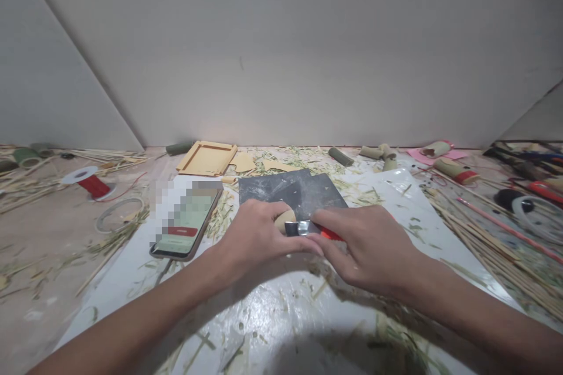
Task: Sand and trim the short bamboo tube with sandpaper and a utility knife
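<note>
A short pale bamboo piece (pixel 285 221) is gripped in my left hand (pixel 259 228), whose thumb reaches out towards the other hand. My right hand (pixel 365 240) is closed around a utility knife (pixel 331 234) with an orange-red handle and a shiny metal front. The knife's metal end meets the bamboo or lies just in front of it; the exact contact is hidden by fingers. Behind both hands, dark grey sandpaper sheets (pixel 288 184) lie dusted with pale powder.
A phone (pixel 189 220) lies left of my hands on a white sheet (pixel 132 304) strewn with green shavings. Further left is a spool of red thread (pixel 92 181). A yellow tray (pixel 206 158) sits by the wall, bamboo pieces (pixel 341 156) behind, thin sticks (pixel 497 252) at right.
</note>
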Demonstrator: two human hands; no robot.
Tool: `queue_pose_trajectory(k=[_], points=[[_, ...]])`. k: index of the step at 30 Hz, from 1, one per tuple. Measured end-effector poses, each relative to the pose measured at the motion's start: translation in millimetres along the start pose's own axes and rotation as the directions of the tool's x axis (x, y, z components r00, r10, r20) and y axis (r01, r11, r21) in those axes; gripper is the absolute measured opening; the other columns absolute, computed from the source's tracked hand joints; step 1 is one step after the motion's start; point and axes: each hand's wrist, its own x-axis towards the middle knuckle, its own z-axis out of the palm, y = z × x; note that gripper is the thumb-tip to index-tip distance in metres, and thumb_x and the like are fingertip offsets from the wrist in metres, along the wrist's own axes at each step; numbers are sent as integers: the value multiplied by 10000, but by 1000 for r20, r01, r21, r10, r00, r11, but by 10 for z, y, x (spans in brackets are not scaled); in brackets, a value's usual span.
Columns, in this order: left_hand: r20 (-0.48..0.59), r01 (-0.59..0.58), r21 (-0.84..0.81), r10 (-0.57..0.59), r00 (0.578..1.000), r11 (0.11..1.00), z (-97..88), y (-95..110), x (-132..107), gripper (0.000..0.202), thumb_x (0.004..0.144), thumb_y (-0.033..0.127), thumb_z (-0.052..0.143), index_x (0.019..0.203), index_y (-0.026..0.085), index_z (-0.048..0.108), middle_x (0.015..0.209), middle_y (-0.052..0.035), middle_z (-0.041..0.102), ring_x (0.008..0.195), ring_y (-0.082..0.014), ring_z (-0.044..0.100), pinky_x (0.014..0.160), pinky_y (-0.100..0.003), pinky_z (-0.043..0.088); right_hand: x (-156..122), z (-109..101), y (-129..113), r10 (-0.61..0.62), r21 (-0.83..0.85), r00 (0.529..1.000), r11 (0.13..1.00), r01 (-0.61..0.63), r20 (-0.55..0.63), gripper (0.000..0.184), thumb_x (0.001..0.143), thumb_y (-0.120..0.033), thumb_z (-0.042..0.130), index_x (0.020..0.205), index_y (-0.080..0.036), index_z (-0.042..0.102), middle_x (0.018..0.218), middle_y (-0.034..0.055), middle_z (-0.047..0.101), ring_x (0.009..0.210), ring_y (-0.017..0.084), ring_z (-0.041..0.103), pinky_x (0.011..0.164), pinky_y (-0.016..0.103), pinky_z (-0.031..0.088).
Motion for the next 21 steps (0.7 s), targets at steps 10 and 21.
queue_pose_trajectory(k=[10,21], points=[[27,130,-126,-127,991,984,-94,95,23,438,688,622,682,667,188,627,583,24,547,586,-136,454,550,-263,342,109,-169,199,248,62,943,969,-240,-224,295,933,-429,388,834,-209,557,568,-12,547,518,151,468,524,259,275],[300,244,-532,-89,950,811,-89,92,-12,291,898,444,513,1089,234,451,742,36,569,615,-121,518,600,-253,414,106,-102,273,61,228,998,972,-52,-34,297,979,-376,324,819,-205,506,657,-21,528,594,135,492,560,250,313]])
